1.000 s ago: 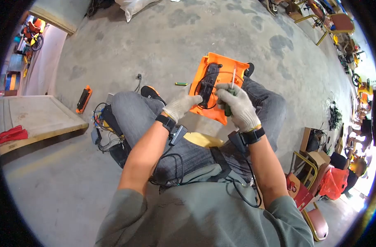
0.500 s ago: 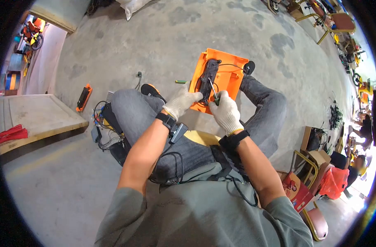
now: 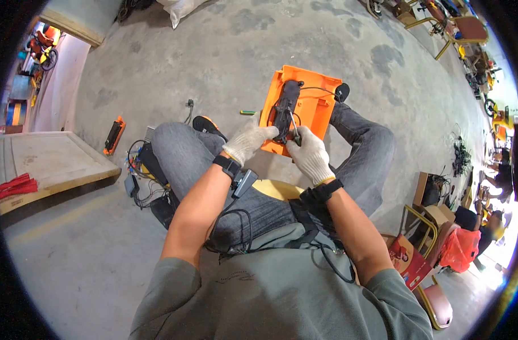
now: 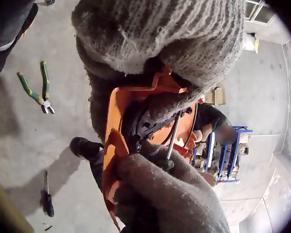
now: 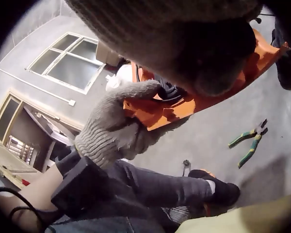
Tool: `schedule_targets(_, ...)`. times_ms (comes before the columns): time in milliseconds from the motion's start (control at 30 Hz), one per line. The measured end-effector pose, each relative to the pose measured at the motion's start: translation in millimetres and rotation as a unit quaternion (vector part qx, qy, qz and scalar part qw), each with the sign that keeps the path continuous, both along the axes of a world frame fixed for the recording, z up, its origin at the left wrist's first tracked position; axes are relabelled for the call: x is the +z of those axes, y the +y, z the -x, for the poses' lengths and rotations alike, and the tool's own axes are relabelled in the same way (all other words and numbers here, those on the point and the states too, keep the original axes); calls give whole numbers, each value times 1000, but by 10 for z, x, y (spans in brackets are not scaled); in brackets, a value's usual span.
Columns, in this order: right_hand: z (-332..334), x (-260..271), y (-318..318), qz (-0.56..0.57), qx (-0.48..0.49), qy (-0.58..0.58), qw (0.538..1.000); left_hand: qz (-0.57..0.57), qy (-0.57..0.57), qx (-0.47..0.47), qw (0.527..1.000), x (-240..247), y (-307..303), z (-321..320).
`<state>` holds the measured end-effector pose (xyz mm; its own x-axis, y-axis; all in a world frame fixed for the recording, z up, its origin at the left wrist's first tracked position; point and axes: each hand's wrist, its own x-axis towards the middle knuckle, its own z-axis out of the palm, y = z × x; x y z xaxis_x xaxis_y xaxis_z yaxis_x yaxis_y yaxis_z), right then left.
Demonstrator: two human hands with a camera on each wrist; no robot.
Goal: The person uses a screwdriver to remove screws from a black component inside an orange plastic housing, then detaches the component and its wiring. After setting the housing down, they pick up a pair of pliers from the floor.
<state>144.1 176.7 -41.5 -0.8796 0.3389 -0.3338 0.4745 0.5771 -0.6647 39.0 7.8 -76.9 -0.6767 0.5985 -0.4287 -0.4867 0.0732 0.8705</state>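
Both hands wear pale knit work gloves. My left hand [image 3: 249, 141] grips the left edge of an orange plastic cover [image 3: 317, 110], thumb lying over the inner side. Along the cover's left inside runs a long black plastic part [image 3: 285, 107] with a thin black cable. My right hand [image 3: 310, 154] holds a screwdriver [image 4: 174, 136], its dark handle mostly hidden in the glove. Its metal shaft points up toward the black part, the tip overlapping it in the head view. In the right wrist view the right glove [image 5: 184, 43] covers much of the cover.
Green-handled pliers [image 4: 41, 92] and another screwdriver [image 4: 47, 196] lie on the concrete floor. Left of the legs are an orange-and-black piece [image 3: 115, 135], tangled wires [image 3: 142, 181] and a low wooden platform [image 3: 55, 161]. Chairs [image 3: 468, 29] and boxes [image 3: 409, 260] stand on the right.
My right hand came down from over the cover, and the screwdriver, earlier pointing away above it, now reaches the black part. The cover tilted slightly; my left hand kept its hold.
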Motion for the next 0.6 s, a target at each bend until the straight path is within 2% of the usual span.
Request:
schedule_targets(100, -2, 79, -5, 39, -32, -5, 999, 19, 9, -24, 999, 121, -18, 26)
schedule_targets(167, 4, 116, -11, 108, -62, -23, 992, 38, 15, -41, 998, 108, -24, 26)
schedule_targets(267, -21, 119, -30, 119, -69, -6, 990, -29, 19, -2, 999, -27, -11, -15)
schedule_targets(467, -24, 312, 7, 134, -52, -15, 989, -82, -26, 15, 996, 21, 39, -41)
schedule_targets(533, -29, 389, 50, 185, -52, -29, 981, -38, 6, 16, 999, 76, 31, -47)
schedule_targets(567, -55, 421, 74, 203, -56, -17, 977, -36, -17, 23, 999, 193, 17, -72)
schedule_targets(600, -106, 297, 140, 151, -25, 25, 988, -38, -40, 21, 998, 333, 29, -94)
